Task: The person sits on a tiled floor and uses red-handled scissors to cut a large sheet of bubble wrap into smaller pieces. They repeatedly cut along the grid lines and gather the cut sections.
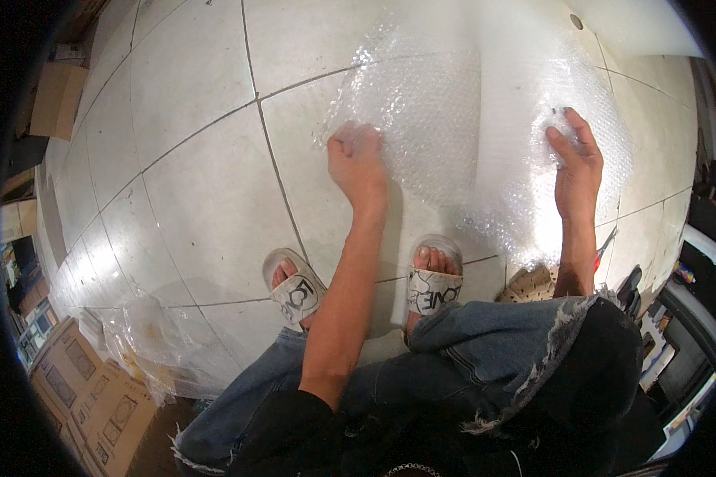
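Note:
A sheet of clear bubble wrap (429,119) spreads over the floor in front of me, with a smooth whitish band (513,119) running through its middle. At its left edge, my left hand (359,167) is closed on the wrap, its fingertips blurred and partly behind the film. On the right side, my right hand (578,163) grips the wrap with curled fingers, thumb and forefinger a little apart at the tips. Glare whitens the film near the right wrist.
Crumpled clear plastic (155,346) and a printed cardboard box (95,397) lie at lower left. An open carton (58,99) stands at far left. Beside my right knee are a tan perforated object (529,285) and a red-handled tool (599,258). My sandalled feet stand on the tiles.

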A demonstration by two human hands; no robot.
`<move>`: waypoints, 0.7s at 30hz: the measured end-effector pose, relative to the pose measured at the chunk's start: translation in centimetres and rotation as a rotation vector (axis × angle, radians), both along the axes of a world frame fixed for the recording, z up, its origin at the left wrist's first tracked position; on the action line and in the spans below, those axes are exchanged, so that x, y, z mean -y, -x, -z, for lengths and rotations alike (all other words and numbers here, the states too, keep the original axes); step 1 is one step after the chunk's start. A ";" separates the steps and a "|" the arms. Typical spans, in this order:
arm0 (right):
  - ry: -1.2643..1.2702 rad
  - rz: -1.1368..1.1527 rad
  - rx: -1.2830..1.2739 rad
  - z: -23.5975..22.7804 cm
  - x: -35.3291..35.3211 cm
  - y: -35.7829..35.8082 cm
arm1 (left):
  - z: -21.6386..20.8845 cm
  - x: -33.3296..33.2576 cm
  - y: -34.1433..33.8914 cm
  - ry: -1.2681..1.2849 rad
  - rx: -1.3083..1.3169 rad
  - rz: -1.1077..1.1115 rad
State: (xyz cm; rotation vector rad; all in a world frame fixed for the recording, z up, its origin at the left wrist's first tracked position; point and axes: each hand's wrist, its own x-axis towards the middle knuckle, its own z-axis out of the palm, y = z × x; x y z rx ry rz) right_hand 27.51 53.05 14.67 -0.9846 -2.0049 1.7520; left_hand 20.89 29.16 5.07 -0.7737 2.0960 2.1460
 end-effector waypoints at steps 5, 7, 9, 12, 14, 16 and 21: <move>-0.011 0.025 -0.041 -1.3 1.2 0.3 | -3.0 -1.9 -1.2 0.582 -0.537 0.381; 0.046 -0.008 -0.053 -1.2 2.0 0.5 | -4.9 -4.6 -2.2 0.341 -0.626 0.705; -0.095 -0.052 -0.004 -1.3 2.0 0.6 | -6.0 -7.3 -2.9 0.137 -0.644 0.806; 0.061 -0.038 -0.137 -1.0 2.0 0.5 | -6.1 -8.6 -3.1 0.076 -0.622 0.801; 0.152 -0.084 -0.171 -0.6 1.3 0.2 | -6.2 -8.2 -2.6 -0.186 -0.408 0.833; 0.151 -0.114 -0.155 -0.4 0.6 -0.4 | -7.1 -8.0 -2.5 -0.433 -0.157 0.809; -0.180 -0.206 -0.047 -1.2 2.6 0.0 | -5.8 -8.9 -2.7 -0.662 -0.117 0.622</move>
